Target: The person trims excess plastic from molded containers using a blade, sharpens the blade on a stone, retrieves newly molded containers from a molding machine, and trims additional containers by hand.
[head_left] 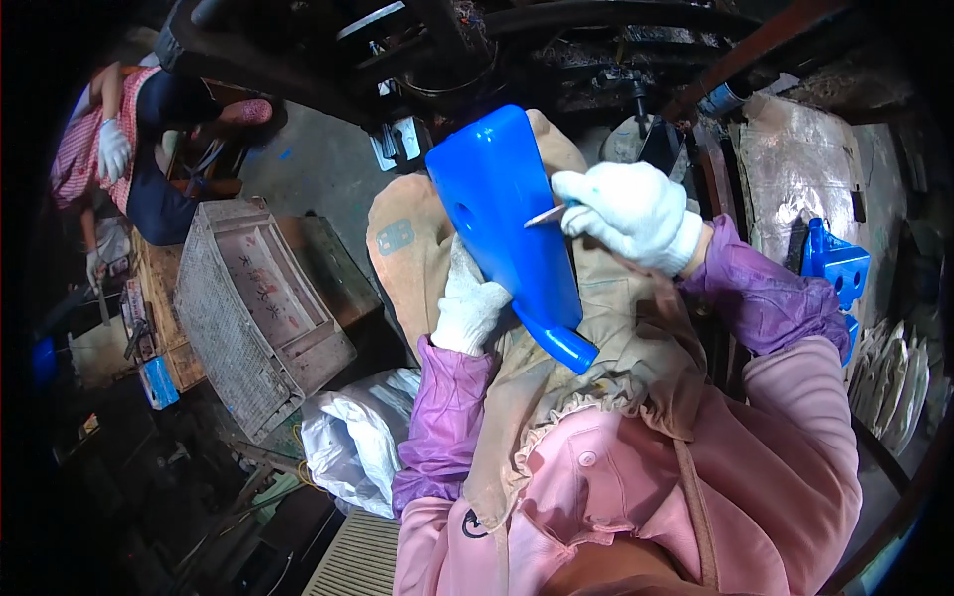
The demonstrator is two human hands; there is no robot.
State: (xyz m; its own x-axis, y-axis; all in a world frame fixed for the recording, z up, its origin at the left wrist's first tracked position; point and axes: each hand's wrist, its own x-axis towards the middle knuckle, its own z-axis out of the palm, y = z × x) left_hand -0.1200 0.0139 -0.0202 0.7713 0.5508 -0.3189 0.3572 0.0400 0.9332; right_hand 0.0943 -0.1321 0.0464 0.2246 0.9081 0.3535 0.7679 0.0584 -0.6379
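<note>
The gloved left hand grasps the near left side of a blue container, some fingers hidden behind it. The container lies aslant over the person's lap: glossy, smooth, boxy, with a dark round dent or hole and a bent spout at its near end. A thin blade lies over its right side, contact unclear, its handle lost inside the clenched, gloved right hand. Farther right, a purple sleeve partly covers more blue pieces.

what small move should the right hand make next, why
Probably a short, light stroke with the pointed tool in the right hand, along the right side of the blue part, away from the left hand: the tip lies over that side, and the left hand holds the opposite one.
</note>
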